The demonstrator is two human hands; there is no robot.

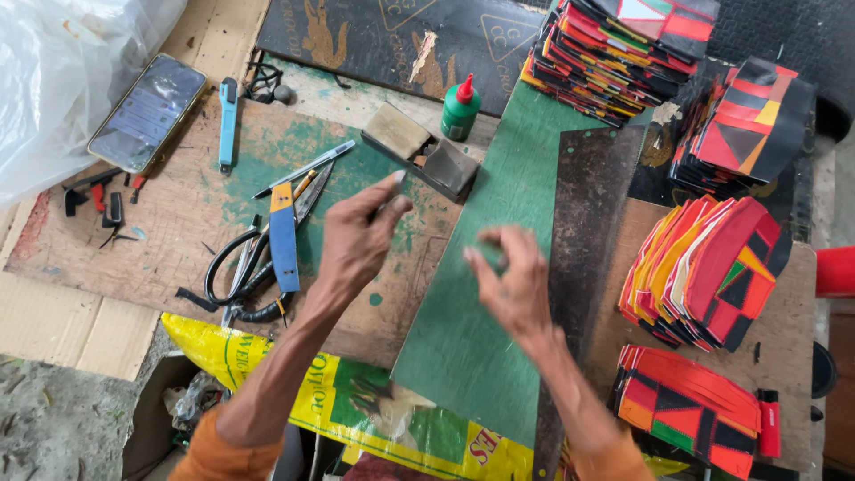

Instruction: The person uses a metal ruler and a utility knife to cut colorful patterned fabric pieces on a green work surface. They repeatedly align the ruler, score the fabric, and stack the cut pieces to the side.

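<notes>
a small pale sliver (398,177) is showing at the tips of the left hand (356,239), whose thumb and forefinger are pinching shut on it. it is too small to name more closely. what is showing of it is pointing away from the person, toward the open metal tin (419,147) lying just beyond those fingertips; its long axis seems to be running the same way, though that is hard to tell.

the right hand (515,287) is hovering just beside the left, fingers curling inward and blurred; whether they are gripping anything i cannot tell. both hands are hanging over the green cutting board (485,356), whose long axis is running from the person's body away and slightly rightward.

judging by this, the step in hand is fine fingertip work on the sliver above the board, and any following move is calling for a steady pinch and a second hand close by.

beyond the right fingers a dark steel strip (583,267) is lying along the board's edge, with a fanned stack of red, black and yellow pieces (704,267) past it. left of the left fingers a blue utility knife (283,236) is lying across black scissors (233,272). a green glue bottle (460,109) is standing beyond the tin.
</notes>
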